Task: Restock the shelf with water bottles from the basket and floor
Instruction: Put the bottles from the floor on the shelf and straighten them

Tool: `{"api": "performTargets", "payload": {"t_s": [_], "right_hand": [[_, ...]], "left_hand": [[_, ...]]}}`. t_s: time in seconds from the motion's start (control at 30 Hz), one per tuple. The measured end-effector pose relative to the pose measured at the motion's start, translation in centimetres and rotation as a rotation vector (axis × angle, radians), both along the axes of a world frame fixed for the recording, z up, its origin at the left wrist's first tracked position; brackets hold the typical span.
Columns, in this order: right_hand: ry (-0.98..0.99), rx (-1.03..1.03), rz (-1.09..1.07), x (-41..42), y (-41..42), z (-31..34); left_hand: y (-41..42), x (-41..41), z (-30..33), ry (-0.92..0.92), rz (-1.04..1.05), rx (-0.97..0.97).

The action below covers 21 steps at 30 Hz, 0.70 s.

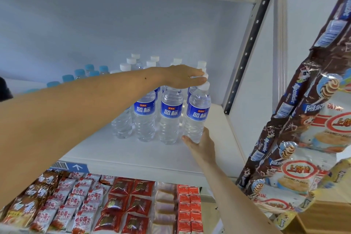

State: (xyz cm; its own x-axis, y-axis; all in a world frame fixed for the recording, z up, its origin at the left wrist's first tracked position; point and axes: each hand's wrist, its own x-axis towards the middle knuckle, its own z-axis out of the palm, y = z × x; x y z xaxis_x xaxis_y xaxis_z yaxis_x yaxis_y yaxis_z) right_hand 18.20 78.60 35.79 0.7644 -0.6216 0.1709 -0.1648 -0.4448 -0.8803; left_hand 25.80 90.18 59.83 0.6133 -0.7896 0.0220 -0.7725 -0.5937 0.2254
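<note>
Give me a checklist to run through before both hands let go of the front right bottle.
1. Front right bottle upright on the shelf: ok.
2. Its base fully down on the shelf: cannot tell, the right hand covers it.
3. Label facing front like the other bottles: ok.
4. In line with the front row: ok.
5. Cap steadied: ok, the left hand rests flat over it.
6. Clear of the shelf's right edge: ok.

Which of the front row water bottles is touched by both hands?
The rightmost bottle: the left hand rests on its cap, the right hand holds its base.
</note>
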Motion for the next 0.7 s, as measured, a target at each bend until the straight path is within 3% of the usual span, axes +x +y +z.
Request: {"api": "performTargets", "payload": {"t_s": [0.2, 0.7], "right_hand": [[0.022, -0.020, -0.008, 0.0, -0.1, -0.2], [-0.050, 0.012, -0.017, -0.6, 1.1, 1.8]], "left_hand": [[0.5, -1.4, 0.3, 0.059, -0.041, -0.050], [1.8, 1.4, -0.7, -0.058, -0.068, -0.038]]}}
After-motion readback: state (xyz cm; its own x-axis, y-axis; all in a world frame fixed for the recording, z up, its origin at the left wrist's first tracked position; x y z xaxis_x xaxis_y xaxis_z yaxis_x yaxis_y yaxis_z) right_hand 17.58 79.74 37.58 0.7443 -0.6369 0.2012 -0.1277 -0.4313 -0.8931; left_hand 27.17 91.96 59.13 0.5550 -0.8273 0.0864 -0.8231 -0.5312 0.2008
